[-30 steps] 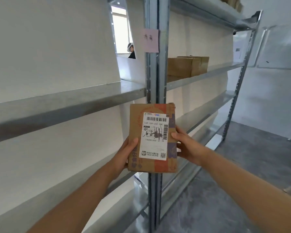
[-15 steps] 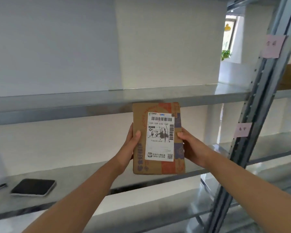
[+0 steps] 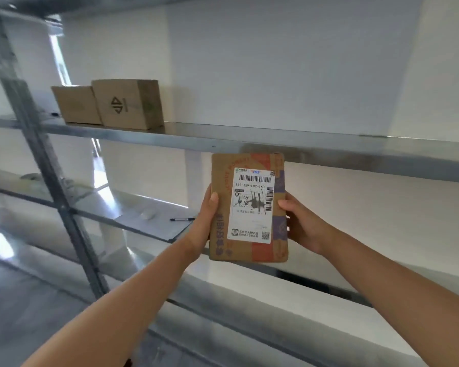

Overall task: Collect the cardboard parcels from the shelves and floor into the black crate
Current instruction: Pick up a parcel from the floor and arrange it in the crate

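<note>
**A:** Parcel position?

**B:** Flat cardboard parcel point(image 3: 248, 207), upright, held in the air in front of the metal shelving. Its top edge overlaps the front lip of the upper shelf point(image 3: 329, 152) in view; can't tell if they touch. The white shipping label point(image 3: 252, 205) faces the camera, with a barcode at the top and a QR code at the lower right.

**A:** Grip?

**B:** Two-handed. The left hand point(image 3: 206, 221) is on the left long edge, thumb flat on the front face. Its fingers are wrapped behind the parcel, out of sight. The right hand point(image 3: 302, 223) is on the right long edge, thumb tip pressed beside the label and fingers point(image 3: 289, 229) curled round the back. Both hands are clamped on the parcel, and both forearms reach up from the bottom of the view.

**A:** Other parcels?

**B:** Two brown boxes on the upper shelf, well left of the held parcel. The smaller box point(image 3: 76, 104) stands against the taller box point(image 3: 129, 103), which has a dark arrow logo on its front. Both sit upright, close to the grey upright post point(image 3: 45, 160).

**A:** Anything else?

**B:** A pen point(image 3: 182, 219) on the lower shelf point(image 3: 96, 205), just left of the left wrist. It lies at the far edge of a pale flat sheet point(image 3: 151, 226). White wall point(image 3: 276, 62) behind the shelving. More shelf levels below, blurred.
</note>
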`<state>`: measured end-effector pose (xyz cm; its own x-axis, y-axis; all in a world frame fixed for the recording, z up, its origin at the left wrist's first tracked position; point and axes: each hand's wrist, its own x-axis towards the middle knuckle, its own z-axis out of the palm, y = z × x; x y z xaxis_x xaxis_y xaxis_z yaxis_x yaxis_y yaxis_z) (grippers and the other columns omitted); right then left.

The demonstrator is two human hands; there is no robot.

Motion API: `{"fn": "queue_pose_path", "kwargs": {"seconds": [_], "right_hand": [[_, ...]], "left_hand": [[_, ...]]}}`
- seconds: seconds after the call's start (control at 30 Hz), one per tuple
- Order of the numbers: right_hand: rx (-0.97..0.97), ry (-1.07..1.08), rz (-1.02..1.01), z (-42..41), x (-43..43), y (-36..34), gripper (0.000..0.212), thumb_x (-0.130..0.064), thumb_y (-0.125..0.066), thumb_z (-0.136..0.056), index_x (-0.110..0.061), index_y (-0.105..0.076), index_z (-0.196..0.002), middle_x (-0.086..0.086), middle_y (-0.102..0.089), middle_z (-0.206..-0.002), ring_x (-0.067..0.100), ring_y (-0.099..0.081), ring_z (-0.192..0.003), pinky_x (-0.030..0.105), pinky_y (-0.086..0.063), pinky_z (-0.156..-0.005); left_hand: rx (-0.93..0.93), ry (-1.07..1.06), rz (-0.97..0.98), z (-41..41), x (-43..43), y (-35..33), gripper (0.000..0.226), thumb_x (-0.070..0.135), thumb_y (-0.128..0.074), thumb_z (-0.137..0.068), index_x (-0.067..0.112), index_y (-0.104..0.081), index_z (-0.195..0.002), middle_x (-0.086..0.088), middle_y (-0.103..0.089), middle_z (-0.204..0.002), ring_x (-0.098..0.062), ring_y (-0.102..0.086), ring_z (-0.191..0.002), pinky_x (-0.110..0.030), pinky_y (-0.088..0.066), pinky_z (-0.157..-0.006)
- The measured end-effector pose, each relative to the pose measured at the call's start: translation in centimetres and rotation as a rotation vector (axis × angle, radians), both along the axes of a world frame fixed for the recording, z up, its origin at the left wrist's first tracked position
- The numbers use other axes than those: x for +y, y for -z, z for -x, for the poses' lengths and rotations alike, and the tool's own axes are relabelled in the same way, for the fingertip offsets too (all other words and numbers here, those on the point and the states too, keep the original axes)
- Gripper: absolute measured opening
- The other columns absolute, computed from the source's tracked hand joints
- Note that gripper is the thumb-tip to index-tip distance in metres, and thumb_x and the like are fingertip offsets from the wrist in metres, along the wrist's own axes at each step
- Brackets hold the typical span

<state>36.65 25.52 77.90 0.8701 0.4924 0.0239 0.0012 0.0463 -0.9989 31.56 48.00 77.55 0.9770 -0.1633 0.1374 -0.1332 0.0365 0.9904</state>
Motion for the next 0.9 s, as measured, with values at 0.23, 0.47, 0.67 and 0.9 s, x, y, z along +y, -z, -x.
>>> {"fn": "queue_pose_path", "kwargs": {"seconds": [0.23,0.47,0.67,0.9], "right_hand": [[-0.003,-0.261,-0.024,-3.3,14.2,-0.7,0.064,-0.047,-0.059,-0.077,-0.036,-0.039,-0.137,-0.006,-0.064,-0.122,0.021,-0.058,-0.114,0.041,-0.052,-0.087],[0.036,-0.45,-0.107,-4.6,25.3,-1.1,0.044,-0.04,-0.047,-0.09,-0.026,-0.046,-0.132,0.005,-0.061,-0.127,0.031,-0.055,-0.119,0.052,-0.044,-0.1],[0.181,-0.622,-0.178,-3.3,33.6,-0.5,0.037,-0.042,-0.041,-0.094,-0.02,-0.063,-0.113,0.007,-0.073,-0.104,0.022,-0.072,-0.089,0.031,-0.058,-0.063],[0.261,-0.681,-0.133,-1.4,41.7,1.6,0.042,-0.044,-0.044,-0.093,-0.018,-0.061,-0.121,0.013,-0.069,-0.113,0.031,-0.066,-0.102,0.039,-0.056,-0.078]], "left_hand": [[-0.023,-0.329,0.054,3.2,10.7,-0.5,0.074,0.064,-0.03,-0.083,0.017,-0.04,-0.138,0.0,-0.07,-0.115,-0.022,-0.069,-0.101,-0.028,-0.057,-0.072],[-0.034,-0.601,0.068,6.2,17.1,-1.6,0.075,0.067,-0.046,-0.077,0.027,-0.036,-0.14,-0.005,-0.064,-0.124,-0.019,-0.068,-0.102,-0.03,-0.057,-0.073],[-0.036,-0.862,0.155,8.5,21.5,-0.7,0.073,0.06,-0.056,-0.08,0.037,-0.026,-0.142,-0.003,-0.062,-0.128,-0.018,-0.066,-0.106,-0.035,-0.058,-0.081],[0.033,-1.023,0.204,11.1,27.5,1.4,0.08,0.055,-0.058,-0.074,0.035,-0.023,-0.143,-0.004,-0.062,-0.125,-0.024,-0.063,-0.11,-0.048,-0.05,-0.096]]}}
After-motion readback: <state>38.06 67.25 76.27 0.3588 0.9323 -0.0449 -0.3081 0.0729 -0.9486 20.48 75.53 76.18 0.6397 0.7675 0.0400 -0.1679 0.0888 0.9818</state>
